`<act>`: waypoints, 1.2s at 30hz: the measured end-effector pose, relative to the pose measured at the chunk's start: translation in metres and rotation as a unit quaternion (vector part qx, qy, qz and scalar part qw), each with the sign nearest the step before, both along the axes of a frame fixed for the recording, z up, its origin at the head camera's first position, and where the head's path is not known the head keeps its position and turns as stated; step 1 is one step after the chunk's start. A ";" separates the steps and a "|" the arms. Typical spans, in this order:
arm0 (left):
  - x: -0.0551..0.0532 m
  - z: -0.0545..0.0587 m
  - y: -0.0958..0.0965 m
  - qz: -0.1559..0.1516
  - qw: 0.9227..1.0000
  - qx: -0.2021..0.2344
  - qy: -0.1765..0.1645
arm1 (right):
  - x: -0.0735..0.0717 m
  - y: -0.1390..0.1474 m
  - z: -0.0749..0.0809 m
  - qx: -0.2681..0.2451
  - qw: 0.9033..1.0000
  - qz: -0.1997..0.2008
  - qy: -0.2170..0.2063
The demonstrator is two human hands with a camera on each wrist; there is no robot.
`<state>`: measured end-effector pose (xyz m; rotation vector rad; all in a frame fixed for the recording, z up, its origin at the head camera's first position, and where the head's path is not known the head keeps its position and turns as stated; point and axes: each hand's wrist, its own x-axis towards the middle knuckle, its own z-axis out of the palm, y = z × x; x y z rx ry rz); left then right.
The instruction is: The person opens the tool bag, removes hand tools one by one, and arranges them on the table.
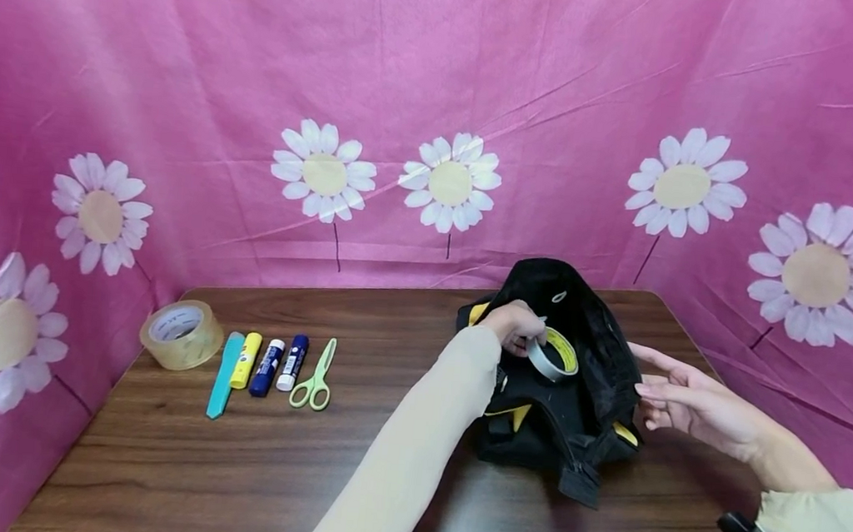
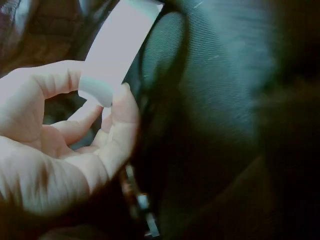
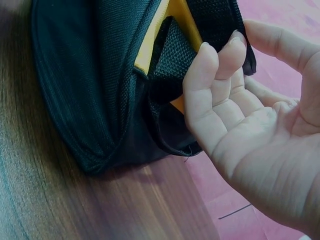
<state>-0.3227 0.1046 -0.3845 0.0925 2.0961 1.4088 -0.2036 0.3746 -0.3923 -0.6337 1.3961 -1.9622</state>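
Observation:
A black bag with yellow trim lies with its mouth unzipped. My left hand reaches inside it and pinches the rim of a roll of white tape, whose inner core is yellow. In the left wrist view the white tape sits between the thumb and fingers, with dark bag cloth around it. At the bag's right side, my right hand holds the edge of the opening. The right wrist view shows its fingertips pinching the black edge beside a webbing loop.
On the left of the wooden table stands a wide roll of clear tape. Beside it lie a teal strip, a yellow glue stick, two blue-and-white glue sticks and green scissors. A pink flowered cloth hangs around the table.

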 end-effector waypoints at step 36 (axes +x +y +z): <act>-0.011 0.133 -0.085 -0.054 0.994 0.091 0.033 | -0.010 -0.011 0.004 -0.007 1.000 0.020 -0.003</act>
